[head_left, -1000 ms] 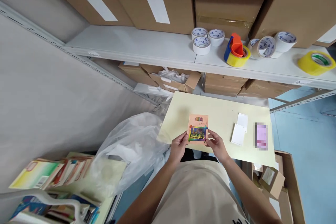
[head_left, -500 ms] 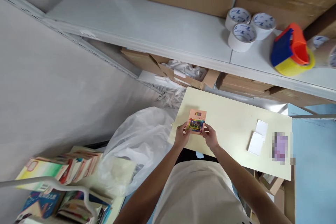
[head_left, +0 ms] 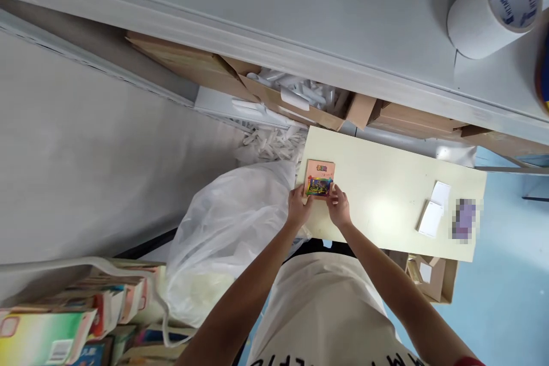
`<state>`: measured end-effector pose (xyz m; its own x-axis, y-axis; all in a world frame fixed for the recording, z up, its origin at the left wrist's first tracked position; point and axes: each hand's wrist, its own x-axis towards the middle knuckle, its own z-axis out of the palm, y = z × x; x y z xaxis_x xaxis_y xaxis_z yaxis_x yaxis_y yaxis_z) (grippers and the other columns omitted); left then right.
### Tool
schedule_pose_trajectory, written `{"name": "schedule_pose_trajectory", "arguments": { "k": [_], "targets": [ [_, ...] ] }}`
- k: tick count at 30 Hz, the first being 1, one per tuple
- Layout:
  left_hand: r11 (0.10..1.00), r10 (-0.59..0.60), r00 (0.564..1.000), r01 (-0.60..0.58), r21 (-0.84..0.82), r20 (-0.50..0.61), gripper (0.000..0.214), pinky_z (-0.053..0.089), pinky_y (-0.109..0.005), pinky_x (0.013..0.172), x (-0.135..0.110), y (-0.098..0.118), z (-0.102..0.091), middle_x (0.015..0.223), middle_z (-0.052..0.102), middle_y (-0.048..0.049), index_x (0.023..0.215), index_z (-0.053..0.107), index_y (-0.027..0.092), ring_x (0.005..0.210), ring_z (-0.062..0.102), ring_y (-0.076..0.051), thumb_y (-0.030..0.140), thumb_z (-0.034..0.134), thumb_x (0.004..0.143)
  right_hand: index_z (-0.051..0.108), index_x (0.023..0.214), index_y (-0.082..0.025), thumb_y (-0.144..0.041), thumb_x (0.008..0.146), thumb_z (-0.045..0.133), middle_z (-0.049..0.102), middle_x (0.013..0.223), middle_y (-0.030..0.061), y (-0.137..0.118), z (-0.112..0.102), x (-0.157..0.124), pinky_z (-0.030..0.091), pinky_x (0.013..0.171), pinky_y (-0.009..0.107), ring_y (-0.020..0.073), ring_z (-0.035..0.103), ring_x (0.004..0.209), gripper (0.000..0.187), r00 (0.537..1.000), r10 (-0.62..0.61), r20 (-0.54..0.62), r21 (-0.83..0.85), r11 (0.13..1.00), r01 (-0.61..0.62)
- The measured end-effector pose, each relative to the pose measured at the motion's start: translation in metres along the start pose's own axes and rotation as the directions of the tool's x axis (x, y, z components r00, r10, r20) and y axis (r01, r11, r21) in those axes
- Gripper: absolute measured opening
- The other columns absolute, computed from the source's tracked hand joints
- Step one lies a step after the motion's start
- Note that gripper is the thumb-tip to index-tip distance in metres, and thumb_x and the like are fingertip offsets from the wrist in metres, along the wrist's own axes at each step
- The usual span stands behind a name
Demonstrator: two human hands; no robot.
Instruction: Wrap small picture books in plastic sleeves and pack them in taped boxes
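Observation:
A small pink booklet [head_left: 321, 170] with a bright framed picture on its cover is at the left end of the cream table [head_left: 377, 171]. My left hand [head_left: 299, 207] grips its lower left corner, thumb on the front cover. At the lower right corner, the fingers of my right hand [head_left: 339, 206] close on the edge. The booklet lies close over the tabletop; whether it touches cannot be made out. Farther right on the table are two white cards [head_left: 430, 217], partly overlapping.
Left of the table bulges a clear plastic bag [head_left: 231, 211]. Books [head_left: 47, 331] are stacked at lower left behind a white rail [head_left: 107, 266]. A grey shelf [head_left: 257, 11] with tape rolls [head_left: 480, 17] overhangs the back, above a carton [head_left: 274, 97] of white pieces. A blurred purple item [head_left: 464, 220] lies right.
My view has shifted, so the shelf and tape rolls look larger and nearer. Both hands have stayed on the booklet, which now sits slightly nearer the table's back left corner.

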<state>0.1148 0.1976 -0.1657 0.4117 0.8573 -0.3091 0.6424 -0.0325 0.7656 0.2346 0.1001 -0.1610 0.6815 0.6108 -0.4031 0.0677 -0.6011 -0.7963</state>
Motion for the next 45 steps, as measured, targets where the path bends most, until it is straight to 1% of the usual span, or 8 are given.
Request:
{"name": "schedule_pose_trajectory", "arguments": {
  "k": [5, 11, 16, 22, 27, 33, 39, 45],
  "targets": [
    [0.995, 0.088, 0.996, -0.089, -0.038, -0.024, 0.04, 0.049, -0.04, 0.089, 0.009, -0.002, 0.002, 0.1, 0.061, -0.0097, 0.119, 0.057, 0.017, 0.098, 0.057, -0.024, 0.025, 0.06, 0.08, 0.047, 0.141, -0.02, -0.011, 0.079, 0.053, 0.057, 0.113, 0.0136, -0.003, 0.009, -0.006, 0.059, 0.077, 0.037, 0.0207, 0.063, 0.09, 0.063, 0.997, -0.077, 0.021, -0.126, 0.989, 0.079],
    [0.983, 0.14, 0.99, -0.138, -0.12, 0.015, 0.04, 0.052, -0.039, 0.086, 0.041, 0.002, 0.006, 0.098, 0.06, -0.0078, 0.122, 0.057, 0.02, 0.095, 0.059, -0.022, 0.027, 0.06, 0.082, 0.044, 0.143, -0.019, -0.01, 0.079, 0.054, 0.054, 0.117, 0.015, -0.015, 0.008, 0.025, 0.058, 0.082, 0.039, 0.0239, 0.059, 0.103, 0.066, 0.994, -0.105, -0.02, -0.226, 0.969, 0.098],
    [0.966, 0.186, 0.981, -0.174, -0.194, 0.046, 0.044, 0.055, -0.038, 0.084, 0.055, 0.004, 0.015, 0.11, 0.058, -0.0108, 0.126, 0.054, 0.019, 0.099, 0.061, -0.022, 0.028, 0.059, 0.083, 0.044, 0.143, -0.019, -0.011, 0.079, 0.055, 0.052, 0.119, 0.015, -0.021, 0.002, 0.048, 0.057, 0.088, 0.041, 0.0254, 0.055, 0.111, 0.066, 0.991, -0.127, -0.049, -0.265, 0.958, 0.11],
    [0.943, 0.328, 0.942, -0.322, -0.09, 0.066, 0.054, 0.05, -0.044, 0.096, 0.062, 0.003, 0.014, 0.117, 0.057, -0.0131, 0.129, 0.053, 0.018, 0.114, 0.055, -0.027, 0.028, 0.066, 0.078, 0.044, 0.143, -0.018, -0.012, 0.078, 0.056, 0.05, 0.121, 0.015, -0.02, -0.002, 0.054, 0.056, 0.092, 0.041, 0.0255, 0.055, 0.114, 0.066, 0.992, -0.123, -0.007, -0.302, 0.946, 0.115],
    [0.94, 0.341, 0.934, -0.339, -0.037, 0.106, 0.059, 0.043, -0.047, 0.105, 0.063, 0.005, 0.012, 0.12, 0.057, -0.0141, 0.133, 0.05, 0.016, 0.119, 0.051, -0.028, 0.026, 0.066, 0.077, 0.042, 0.145, -0.02, -0.013, 0.077, 0.059, 0.051, 0.121, 0.0138, -0.02, -0.004, 0.055, 0.056, 0.092, 0.04, 0.0253, 0.056, 0.113, 0.07, 0.994, -0.109, 0.013, -0.311, 0.944, 0.108],
    [0.954, 0.297, 0.944, -0.289, -0.075, 0.145, 0.064, 0.043, -0.046, 0.105, 0.064, 0.006, 0.012, 0.122, 0.056, -0.0136, 0.138, 0.047, 0.017, 0.12, 0.052, -0.028, 0.026, 0.066, 0.077, 0.042, 0.145, -0.022, -0.014, 0.075, 0.063, 0.051, 0.122, 0.0128, -0.021, -0.009, 0.057, 0.055, 0.094, 0.041, 0.0251, 0.058, 0.111, 0.073, 0.994, -0.104, 0.038, -0.288, 0.951, 0.11],
    [0.954, 0.286, 0.953, -0.274, -0.12, 0.101, 0.065, 0.042, -0.048, 0.106, 0.059, 0.004, 0.014, 0.126, 0.055, -0.0156, 0.137, 0.044, 0.016, 0.123, 0.051, -0.03, 0.03, 0.067, 0.077, 0.037, 0.147, -0.024, -0.017, 0.067, 0.074, 0.046, 0.128, 0.013, -0.026, -0.014, 0.056, 0.051, 0.1, 0.044, 0.0266, 0.055, 0.118, 0.088, 0.996, -0.052, 0.076, -0.257, 0.964, 0.07],
    [0.945, 0.276, 0.961, -0.273, -0.178, -0.006, 0.071, 0.034, -0.054, 0.112, 0.029, -0.008, 0.016, 0.145, 0.041, -0.0184, 0.14, 0.033, 0.016, 0.138, 0.037, -0.034, 0.04, 0.063, 0.08, 0.027, 0.151, -0.028, -0.023, 0.066, 0.078, 0.042, 0.137, 0.0152, -0.016, -0.026, 0.016, 0.056, 0.091, 0.046, 0.0274, 0.061, 0.114, 0.099, 0.996, 0.032, 0.083, -0.148, 0.989, -0.02]
  ]
}}
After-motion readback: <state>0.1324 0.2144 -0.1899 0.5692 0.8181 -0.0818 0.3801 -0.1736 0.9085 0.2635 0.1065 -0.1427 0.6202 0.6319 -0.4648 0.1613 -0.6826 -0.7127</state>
